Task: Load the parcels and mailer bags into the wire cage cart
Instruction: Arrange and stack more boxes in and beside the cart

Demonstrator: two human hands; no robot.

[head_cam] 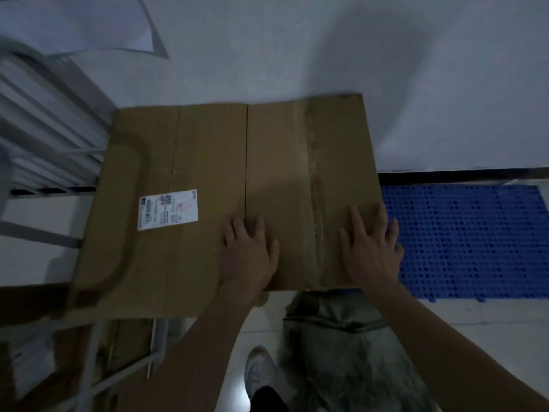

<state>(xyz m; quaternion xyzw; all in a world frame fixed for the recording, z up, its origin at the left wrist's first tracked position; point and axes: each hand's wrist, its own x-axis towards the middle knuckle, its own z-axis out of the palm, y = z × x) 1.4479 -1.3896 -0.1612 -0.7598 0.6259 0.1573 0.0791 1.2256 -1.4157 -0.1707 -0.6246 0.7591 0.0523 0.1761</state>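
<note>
Left hand (249,257), right hand (370,251) flat on parcel (208,144); label (167,209) illegible.

A blue perforated plastic mat (469,242) lies on the floor at 3 o'clock. Its far edge sits just beside a black skirting strip (463,173), which runs along the foot of the grey-white wall (297,49). At 11 o'clock, white paper sheets (89,22) lie flat against that wall. Pale floor tiles (490,331) show at 4 o'clock.
</note>
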